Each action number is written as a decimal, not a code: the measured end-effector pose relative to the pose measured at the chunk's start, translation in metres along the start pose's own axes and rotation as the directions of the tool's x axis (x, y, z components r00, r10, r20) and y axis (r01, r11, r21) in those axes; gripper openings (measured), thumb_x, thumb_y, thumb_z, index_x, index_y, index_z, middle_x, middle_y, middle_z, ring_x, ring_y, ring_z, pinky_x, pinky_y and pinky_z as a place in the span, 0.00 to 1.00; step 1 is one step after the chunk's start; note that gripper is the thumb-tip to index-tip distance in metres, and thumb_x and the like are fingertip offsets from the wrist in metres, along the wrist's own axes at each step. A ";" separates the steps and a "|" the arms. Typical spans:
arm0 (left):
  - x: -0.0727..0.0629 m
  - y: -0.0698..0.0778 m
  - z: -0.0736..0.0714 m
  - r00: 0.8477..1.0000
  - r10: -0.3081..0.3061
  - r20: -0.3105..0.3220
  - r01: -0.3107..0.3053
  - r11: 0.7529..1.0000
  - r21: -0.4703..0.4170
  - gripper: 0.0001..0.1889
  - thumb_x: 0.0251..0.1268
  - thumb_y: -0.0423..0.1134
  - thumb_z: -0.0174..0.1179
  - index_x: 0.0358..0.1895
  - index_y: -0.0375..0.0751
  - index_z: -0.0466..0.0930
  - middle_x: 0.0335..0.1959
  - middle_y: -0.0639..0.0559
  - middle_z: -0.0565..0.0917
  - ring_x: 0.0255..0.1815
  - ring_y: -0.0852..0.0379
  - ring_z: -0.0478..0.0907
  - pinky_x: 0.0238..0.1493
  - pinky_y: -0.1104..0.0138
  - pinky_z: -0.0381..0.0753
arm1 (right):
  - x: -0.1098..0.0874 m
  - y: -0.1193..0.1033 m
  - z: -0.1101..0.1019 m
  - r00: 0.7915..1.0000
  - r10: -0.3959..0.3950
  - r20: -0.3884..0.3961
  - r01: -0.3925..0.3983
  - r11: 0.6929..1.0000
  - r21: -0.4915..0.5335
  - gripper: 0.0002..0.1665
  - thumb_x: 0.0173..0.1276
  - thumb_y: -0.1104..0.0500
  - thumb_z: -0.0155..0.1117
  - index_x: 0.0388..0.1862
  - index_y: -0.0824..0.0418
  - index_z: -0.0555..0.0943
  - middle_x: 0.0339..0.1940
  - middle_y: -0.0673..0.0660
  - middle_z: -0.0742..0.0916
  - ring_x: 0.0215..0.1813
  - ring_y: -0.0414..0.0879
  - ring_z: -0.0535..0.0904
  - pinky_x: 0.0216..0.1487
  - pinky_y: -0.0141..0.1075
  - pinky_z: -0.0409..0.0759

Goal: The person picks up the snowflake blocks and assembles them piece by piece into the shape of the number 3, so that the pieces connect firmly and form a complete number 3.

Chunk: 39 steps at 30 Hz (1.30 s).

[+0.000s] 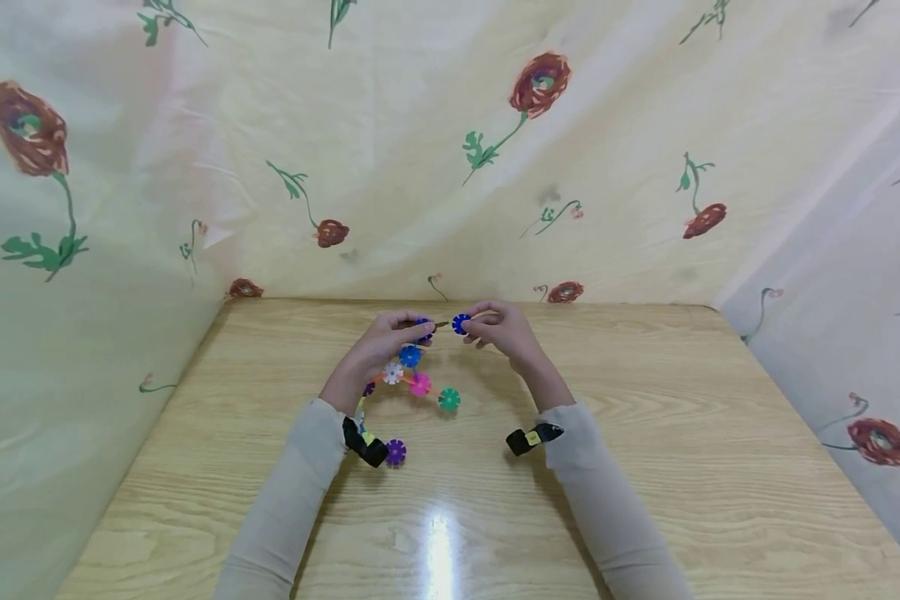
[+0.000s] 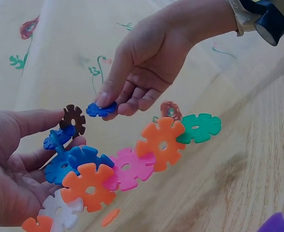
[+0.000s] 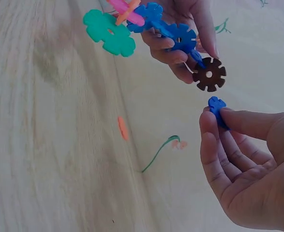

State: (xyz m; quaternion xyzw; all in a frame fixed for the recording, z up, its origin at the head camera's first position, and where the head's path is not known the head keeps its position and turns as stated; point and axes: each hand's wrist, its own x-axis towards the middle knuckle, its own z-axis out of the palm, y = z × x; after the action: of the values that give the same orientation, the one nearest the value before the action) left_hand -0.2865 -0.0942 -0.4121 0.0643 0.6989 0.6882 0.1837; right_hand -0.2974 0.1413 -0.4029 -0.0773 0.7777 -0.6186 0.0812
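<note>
My left hand [image 1: 382,343] holds a chain of slotted flower-shaped plastic discs by its blue end. A brown disc [image 2: 73,120], notched into that end, sticks out past the fingertips. Between thumb and fingers, my right hand [image 1: 506,331] pinches a single blue disc [image 3: 217,110]. A small gap separates this disc from the brown one. Below the left hand, the chain runs through a blue disc [image 1: 410,356], a white disc [image 1: 393,373] and a pink disc [image 1: 420,384] to a green disc [image 1: 449,400]. The left forearm partly hides other linked discs.
A purple disc [image 1: 395,452] shows beside the left wrist strap; whether it joins the chain is hidden. The wooden table [image 1: 682,467] spreads beneath both arms. Flower-printed cloth [image 1: 420,167] hangs behind the table and along its sides.
</note>
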 end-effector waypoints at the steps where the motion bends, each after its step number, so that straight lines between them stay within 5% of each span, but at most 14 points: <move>1: 0.000 0.000 0.000 1.000 -0.001 0.000 0.001 1.000 0.006 0.20 0.76 0.44 0.60 0.62 0.35 0.78 0.58 0.39 0.81 0.51 0.55 0.82 0.65 0.56 0.77 | 0.000 0.000 0.000 1.000 0.001 -0.001 -0.001 1.000 0.016 0.14 0.72 0.61 0.68 0.51 0.68 0.80 0.33 0.52 0.92 0.38 0.52 0.90 0.54 0.60 0.84; 16: 0.000 -0.001 0.003 1.000 0.007 0.010 -0.007 1.000 0.003 0.17 0.77 0.43 0.59 0.59 0.36 0.79 0.64 0.32 0.77 0.65 0.37 0.76 0.71 0.51 0.73 | -0.003 -0.003 0.003 0.999 -0.026 0.035 0.023 0.997 0.068 0.13 0.72 0.64 0.67 0.51 0.70 0.81 0.29 0.49 0.91 0.30 0.41 0.87 0.52 0.58 0.86; 24: 0.001 0.000 0.006 1.000 0.012 -0.019 -0.013 1.000 -0.017 0.15 0.74 0.41 0.63 0.55 0.36 0.82 0.56 0.38 0.84 0.64 0.36 0.78 0.61 0.60 0.83 | -0.004 -0.006 0.001 0.997 -0.071 0.037 0.071 0.997 0.023 0.14 0.72 0.64 0.67 0.52 0.71 0.83 0.30 0.49 0.91 0.32 0.43 0.88 0.50 0.53 0.88; 29: 0.002 -0.002 0.008 0.998 0.049 -0.037 -0.053 0.994 -0.096 0.14 0.71 0.35 0.65 0.53 0.29 0.82 0.42 0.50 0.88 0.49 0.47 0.86 0.50 0.63 0.88 | -0.005 -0.006 0.001 0.995 -0.090 0.043 0.089 0.996 0.021 0.13 0.70 0.65 0.68 0.51 0.71 0.84 0.31 0.50 0.91 0.32 0.44 0.88 0.49 0.50 0.89; 33: 0.003 -0.003 0.009 0.996 0.082 -0.037 -0.086 0.990 -0.113 0.19 0.71 0.32 0.64 0.57 0.20 0.77 0.38 0.52 0.88 0.38 0.60 0.86 0.52 0.58 0.89 | -0.006 -0.006 0.003 0.993 -0.114 0.035 0.113 0.993 0.023 0.12 0.70 0.67 0.68 0.50 0.73 0.83 0.30 0.50 0.91 0.32 0.43 0.88 0.48 0.49 0.89; 39: 0.004 -0.003 0.011 0.997 0.071 -0.035 -0.076 0.987 -0.139 0.19 0.74 0.32 0.60 0.61 0.22 0.76 0.41 0.52 0.84 0.44 0.55 0.85 0.64 0.46 0.80 | -0.004 -0.004 0.010 0.994 -0.109 -0.030 0.111 0.991 0.075 0.13 0.70 0.68 0.67 0.51 0.74 0.83 0.29 0.48 0.91 0.30 0.39 0.88 0.41 0.37 0.90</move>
State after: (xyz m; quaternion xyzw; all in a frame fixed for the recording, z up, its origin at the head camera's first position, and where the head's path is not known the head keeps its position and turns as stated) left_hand -0.2857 -0.0824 -0.4156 0.0666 0.6485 0.7429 0.1517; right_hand -0.2912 0.1319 -0.4014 -0.1089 0.7490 -0.6523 0.0399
